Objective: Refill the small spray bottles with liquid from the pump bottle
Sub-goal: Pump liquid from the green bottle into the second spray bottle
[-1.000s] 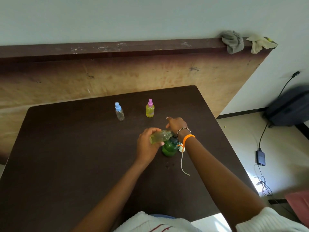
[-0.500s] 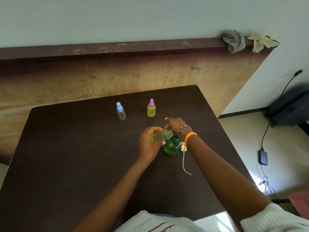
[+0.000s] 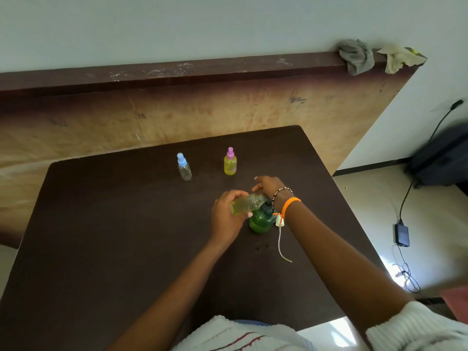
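Three small spray bottles (image 3: 247, 204) (image 3: 184, 167) (image 3: 230, 162), one green pump bottle (image 3: 260, 220), two hands (image 3: 226, 217) (image 3: 269, 186)

pump head hidden under right hand (image 3: 268, 186)

Green pump bottle (image 3: 260, 221) upright; small bottle (image 3: 247, 203) tilted over it (capless).

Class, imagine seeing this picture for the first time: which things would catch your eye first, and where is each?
At the table's middle, the left hand holds a small tilted bottle against the top of the green pump bottle, where the right hand rests. Behind them stand a blue-capped bottle and a pink-capped yellow bottle.
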Motion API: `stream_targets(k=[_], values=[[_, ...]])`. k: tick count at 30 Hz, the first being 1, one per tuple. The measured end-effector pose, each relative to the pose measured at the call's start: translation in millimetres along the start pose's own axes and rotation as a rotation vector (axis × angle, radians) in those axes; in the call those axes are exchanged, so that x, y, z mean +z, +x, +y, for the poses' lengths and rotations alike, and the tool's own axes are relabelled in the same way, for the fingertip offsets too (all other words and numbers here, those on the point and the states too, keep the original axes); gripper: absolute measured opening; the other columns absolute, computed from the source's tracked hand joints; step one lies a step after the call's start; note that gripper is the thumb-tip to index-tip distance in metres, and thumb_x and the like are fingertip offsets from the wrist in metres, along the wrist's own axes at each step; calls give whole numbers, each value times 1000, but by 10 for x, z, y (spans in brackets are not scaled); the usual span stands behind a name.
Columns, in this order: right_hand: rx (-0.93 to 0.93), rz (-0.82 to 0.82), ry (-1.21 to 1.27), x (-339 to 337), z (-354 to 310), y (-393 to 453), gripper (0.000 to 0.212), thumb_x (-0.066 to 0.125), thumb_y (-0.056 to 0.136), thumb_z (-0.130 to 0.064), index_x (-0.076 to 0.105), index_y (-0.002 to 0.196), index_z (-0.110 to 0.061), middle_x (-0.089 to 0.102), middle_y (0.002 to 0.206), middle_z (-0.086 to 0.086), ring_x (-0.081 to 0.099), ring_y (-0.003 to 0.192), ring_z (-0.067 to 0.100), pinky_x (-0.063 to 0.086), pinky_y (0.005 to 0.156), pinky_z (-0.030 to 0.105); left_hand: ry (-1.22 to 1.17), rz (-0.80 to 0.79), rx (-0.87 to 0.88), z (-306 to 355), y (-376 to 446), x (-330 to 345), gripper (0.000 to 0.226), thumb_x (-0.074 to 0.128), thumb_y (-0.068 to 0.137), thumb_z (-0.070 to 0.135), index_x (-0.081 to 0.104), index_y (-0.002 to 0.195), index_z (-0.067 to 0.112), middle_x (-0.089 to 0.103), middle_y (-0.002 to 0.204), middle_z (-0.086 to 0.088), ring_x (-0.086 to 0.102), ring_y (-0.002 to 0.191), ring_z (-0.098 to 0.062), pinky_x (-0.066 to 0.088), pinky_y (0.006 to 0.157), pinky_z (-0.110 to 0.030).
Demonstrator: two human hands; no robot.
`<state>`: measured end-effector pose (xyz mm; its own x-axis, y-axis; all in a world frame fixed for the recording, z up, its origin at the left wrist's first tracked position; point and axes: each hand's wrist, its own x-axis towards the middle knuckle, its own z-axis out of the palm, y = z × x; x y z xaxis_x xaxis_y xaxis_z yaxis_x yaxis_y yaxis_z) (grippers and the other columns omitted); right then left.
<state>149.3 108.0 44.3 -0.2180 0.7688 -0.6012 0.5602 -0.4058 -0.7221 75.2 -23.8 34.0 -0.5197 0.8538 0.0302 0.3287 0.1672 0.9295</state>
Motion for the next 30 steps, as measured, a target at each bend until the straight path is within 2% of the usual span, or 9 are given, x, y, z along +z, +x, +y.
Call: stream_targets(k=[3, 8, 11, 14, 16, 19, 23, 27, 30], values=[[-49, 153, -38, 3, 51, -27, 41, 46, 93, -26, 67, 63, -8, 61, 67, 6, 51, 61, 18, 40, 65, 29, 13, -4, -12, -15, -9, 11, 42, 79, 59, 3, 65, 93, 22, 64, 93, 9, 60, 88, -15, 49, 84, -42], [-98, 296, -111, 32, 85, -44, 35, 45, 89, -27, 73, 79, -9, 70, 96, 15, 64, 91, 34, 47, 79, 34, 15, 0, -32, -18, -15, 23, 42, 80, 58, 2, 66, 93, 21, 65, 93, 8, 60, 87, -15, 49, 84, -43], [-86, 262, -146, 19, 62, -27, 38, 44, 89, -31, 74, 81, -8, 70, 94, 12, 63, 90, 33, 46, 77, 33, 10, -3, -27, 3, -20, 9, 43, 80, 58, 3, 65, 93, 22, 66, 95, 6, 61, 88, -16, 49, 84, -45], [-68, 194, -154, 1, 1, -38, 37, 46, 89, -33, 69, 71, -12, 65, 77, 6, 61, 82, 30, 49, 81, 35, 12, -2, -21, 18, -16, -12, 43, 80, 60, 4, 65, 95, 23, 65, 96, 7, 60, 90, -15, 49, 86, -44], [-72, 183, -175, 12, -1, -42, 34, 47, 87, -32, 70, 72, -11, 68, 82, 8, 63, 85, 32, 51, 84, 38, 14, -3, -18, 23, -14, -17, 43, 80, 60, 4, 65, 95, 23, 64, 95, 9, 60, 89, -14, 49, 86, -43], [-99, 266, -170, 24, 29, -53, 36, 46, 85, -31, 72, 88, -6, 69, 101, 16, 63, 93, 36, 49, 83, 37, 27, -1, -14, 25, -18, -4, 42, 79, 59, 2, 66, 95, 20, 63, 93, 9, 60, 86, -12, 49, 84, -39], [-140, 337, -222, 38, 67, -75, 36, 46, 86, -31, 71, 91, -6, 69, 102, 17, 64, 93, 37, 47, 79, 35, 41, -7, -33, -9, -39, 10, 42, 79, 60, 3, 65, 95, 21, 65, 95, 7, 60, 88, -15, 49, 83, -35], [-95, 266, -211, 42, 20, -91, 44, 43, 87, -38, 71, 99, -7, 68, 108, 16, 63, 98, 37, 48, 83, 36, 24, -9, -39, 30, -44, -16, 41, 79, 60, 2, 65, 94, 19, 65, 93, 5, 59, 85, -12, 47, 75, -23], [-63, 214, -143, 5, -44, -100, 44, 40, 90, -38, 72, 85, -7, 70, 94, 13, 63, 94, 33, 48, 87, 37, 15, 3, -21, 60, -29, -29, 39, 80, 59, 2, 65, 91, 19, 65, 91, 6, 60, 84, -12, 47, 74, -25]])
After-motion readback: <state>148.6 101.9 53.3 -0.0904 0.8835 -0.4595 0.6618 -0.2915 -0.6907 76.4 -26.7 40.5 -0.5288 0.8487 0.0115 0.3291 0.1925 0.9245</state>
